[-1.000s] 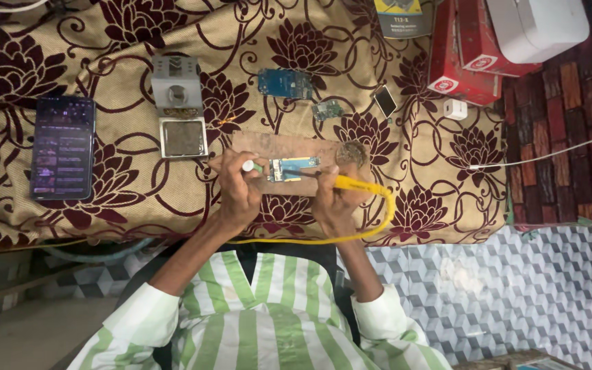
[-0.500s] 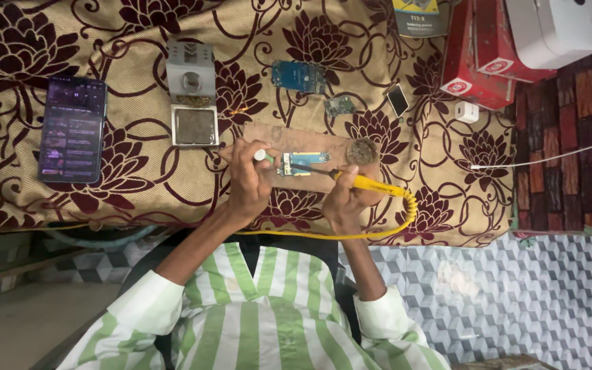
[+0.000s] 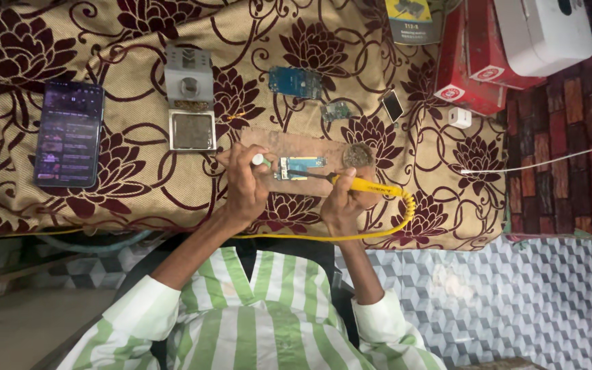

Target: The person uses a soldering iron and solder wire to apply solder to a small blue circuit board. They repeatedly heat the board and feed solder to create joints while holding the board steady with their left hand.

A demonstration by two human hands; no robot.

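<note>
A small blue circuit board lies on a wooden board on the floral cloth. My right hand grips a yellow soldering iron whose dark tip rests on the circuit board. My left hand rests at the board's left end and pinches a small white-tipped piece; what it is cannot be told. A round tin sits on the wooden board just above the iron. The iron's yellow cord loops back under my wrists.
A lit phone lies at the left. A grey stand with a square sponge tray is beside it. Further back are a blue board, a small green board, a white plug, red boxes and a white cable.
The view has shifted a little, so the table's things sit lower in the picture. Both hands stay at the circuit board with the iron's tip on it.
</note>
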